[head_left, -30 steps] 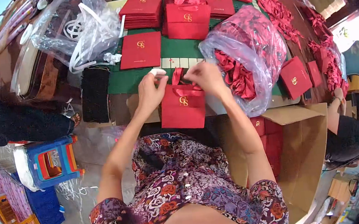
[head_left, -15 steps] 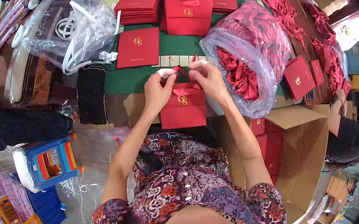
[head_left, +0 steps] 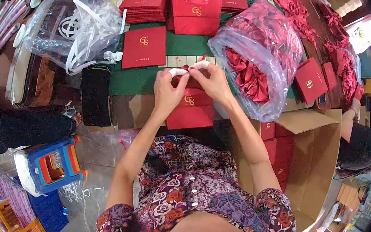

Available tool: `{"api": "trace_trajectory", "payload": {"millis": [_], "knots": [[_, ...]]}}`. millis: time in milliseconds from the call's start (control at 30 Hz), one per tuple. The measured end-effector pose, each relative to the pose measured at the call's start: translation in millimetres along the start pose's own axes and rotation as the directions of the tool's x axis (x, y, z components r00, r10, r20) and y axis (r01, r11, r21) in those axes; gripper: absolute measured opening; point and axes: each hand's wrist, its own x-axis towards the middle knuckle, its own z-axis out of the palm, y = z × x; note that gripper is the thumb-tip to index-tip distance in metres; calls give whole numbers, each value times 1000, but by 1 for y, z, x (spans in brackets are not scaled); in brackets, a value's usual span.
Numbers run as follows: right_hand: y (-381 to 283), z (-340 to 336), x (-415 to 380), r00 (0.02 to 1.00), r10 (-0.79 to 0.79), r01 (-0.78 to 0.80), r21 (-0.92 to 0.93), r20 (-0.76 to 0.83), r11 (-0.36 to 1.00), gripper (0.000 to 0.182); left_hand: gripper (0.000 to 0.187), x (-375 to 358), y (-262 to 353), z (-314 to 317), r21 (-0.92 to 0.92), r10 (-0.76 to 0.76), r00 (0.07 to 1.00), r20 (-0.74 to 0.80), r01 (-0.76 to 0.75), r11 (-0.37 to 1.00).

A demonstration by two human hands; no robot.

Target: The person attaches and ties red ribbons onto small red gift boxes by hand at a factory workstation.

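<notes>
A small red paper bag with a gold monogram lies at the table's front edge, under my hands. My left hand pinches a red ribbon above the bag's top, its thumb and forefinger closed. From the other side my right hand is closed in a pinch on the same ribbon, the fingertips of both hands nearly touching. White wraps cover a finger on each hand. Much of the ribbon is hidden by my fingers. Just beyond lies a flat red bag.
Right of my hands sits a clear plastic sack full of red ribbons. Red bags are stacked at the back. An open carton holding red bags stands at lower right. Blue stools are on the left. Other people are at both sides.
My hands have drawn together over the bag, and my fingertips now meet at the ribbon. The view has shifted slightly.
</notes>
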Motion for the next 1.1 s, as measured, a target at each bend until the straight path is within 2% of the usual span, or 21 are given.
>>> {"api": "trace_trajectory", "payload": {"millis": [67, 100, 167, 233, 300, 367, 433, 467, 500, 567, 600, 633, 700, 733, 767, 833, 900, 933, 967, 1033, 1100], "knots": [[7, -6, 8, 995, -5, 16, 108, -103, 994, 23, 40, 1, -3, -4, 38, 222, 939, -261, -220, 975], [15, -12, 13, 994, -44, 53, 92, -98, 994, 18, 60, -5, -4, -10, -11, 83, 983, -163, -86, 996], [4, -21, 17, 995, 96, -82, 321, -29, 944, 19, 67, -9, -25, -8, -393, -59, 996, 66, 80, 916], [3, -18, 22, 989, 144, -134, 277, -15, 951, 19, 72, -20, -23, -15, -363, -20, 975, 220, 100, 926], [10, -16, 29, 981, 192, -186, 228, -3, 956, 19, 73, -26, -32, -9, -411, 33, 982, 184, 47, 910], [25, -12, 45, 995, 61, -43, 232, -73, 972, 25, 72, -30, -30, -15, -326, 3, 979, 205, 65, 943], [27, -15, 66, 916, -203, 246, 83, -347, 966, 26, 69, -36, -21, -18, -277, 30, 972, 233, 37, 960], [23, -26, 73, 957, -76, 104, 88, -280, 991, 26, 68, -39, -15, -15, -393, 55, 979, 194, 27, 919], [23, -24, 75, 956, -79, 109, 90, -282, 990, 26, 67, -41, -10, -15, -503, 76, 985, 153, 12, 864], [12, -19, 78, 971, -42, 67, 99, -235, 993, 21, 66, -40, -10, -24, -480, 33, 973, 229, 84, 873], [8, -23, 74, 978, 104, -75, 163, -179, 984, 23, 65, -39, -12, -25, -458, 2, 969, 246, 115, 881], [16, -22, 74, 980, 22, 11, 161, -197, 987, 26, 64, -35, -16, -26, -436, -32, 965, 260, 146, 888], [1, -27, 58, 966, 23, -8, 58, -257, 998, 31, 64, -23, -29, -29, -437, -22, 972, 235, 127, 890], [17, -25, 51, 938, -63, 80, 36, -342, 996, 35, 63, -15, -33, -30, -439, -19, 975, 220, 116, 891], [11, -25, 40, 936, -67, 85, 36, -345, 996, 35, 61, -2, -9, -38, -574, -132, 968, 214, 234, 785], [-2, -22, 14, 899, -38, 91, 101, -436, 991, 36, 59, 33, 13, -49, -719, -154, 967, 205, 255, 646], [14, -10, -5, 862, -166, 179, -19, -479, 984, 31, 56, 75, 26, -54, -736, -20, 996, 85, 76, 672], [7, -12, -12, 866, -279, 245, -135, -414, 960, 25, 53, 103, 23, -52, -681, 100, 995, 12, -65, 730], [9, -9, -24, 897, -257, 195, -199, -361, 960, 18, 50, 130, 18, -49, -610, 222, 974, -51, -207, 765], [10, 2, -36, 953, -119, 91, -113, -279, 989, 16, 47, 176, 16, -37, -582, 273, 958, -90, -274, 765], [22, 9, -41, 937, -236, 187, -202, -258, 961, 18, 44, 205, 21, -25, -531, 393, 909, -142, -405, 744]]}}
